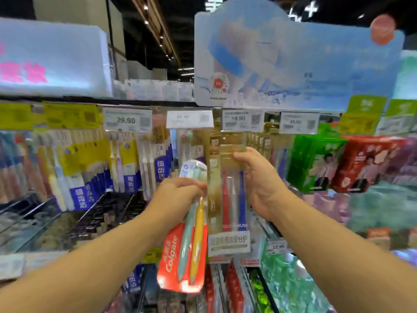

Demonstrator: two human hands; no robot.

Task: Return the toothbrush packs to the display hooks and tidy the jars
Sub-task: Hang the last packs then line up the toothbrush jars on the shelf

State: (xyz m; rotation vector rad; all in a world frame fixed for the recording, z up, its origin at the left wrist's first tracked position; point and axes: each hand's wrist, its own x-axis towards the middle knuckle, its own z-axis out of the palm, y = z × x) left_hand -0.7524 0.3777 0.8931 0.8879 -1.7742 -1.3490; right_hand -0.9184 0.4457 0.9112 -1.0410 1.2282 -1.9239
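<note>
Left hand (178, 195) grips Colgate pack (184, 256) | right hand (259, 179) pinches gold pack (228, 199) | hooks blurred

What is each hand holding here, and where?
Left hand grips the Colgate toothbrush pack near its top; right hand pinches the gold toothbrush pack at its top.

A Colgate pack (184, 249) was held in the left hand (178, 195). Just to its right, a second toothbrush pack (230, 199) was held up before the hooks by the right hand (259, 181).
</note>
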